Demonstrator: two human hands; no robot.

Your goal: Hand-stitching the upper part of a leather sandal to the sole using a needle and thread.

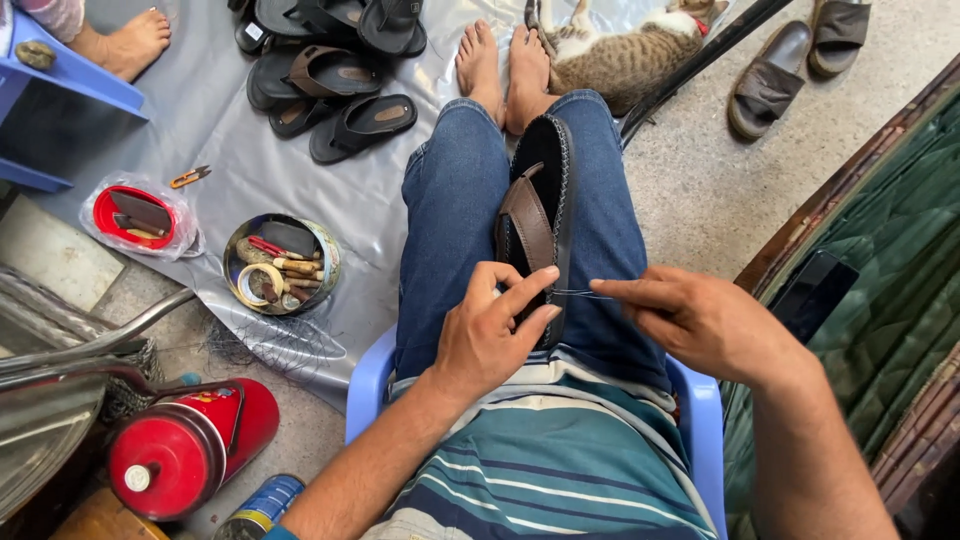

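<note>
Head view, seated on a blue plastic chair point(368, 385). A dark sandal point(541, 215) with a brown strap lies lengthwise in the lap, wedged between the jeans-clad thighs, sole edge turned up, which keeps the stitched rim steady and within reach. Left hand point(487, 335) presses on the sandal's near end, fingers half curled, forefinger and thumb stretched along the rim. Right hand point(700, 322) is pinched shut on a thin thread point(578, 293), drawn taut sideways from the rim. A round tin of tools point(281, 264) sits on the grey sheet point(215, 120) to the left, near. A tabby cat point(625, 50) lies beside the bare feet
</note>
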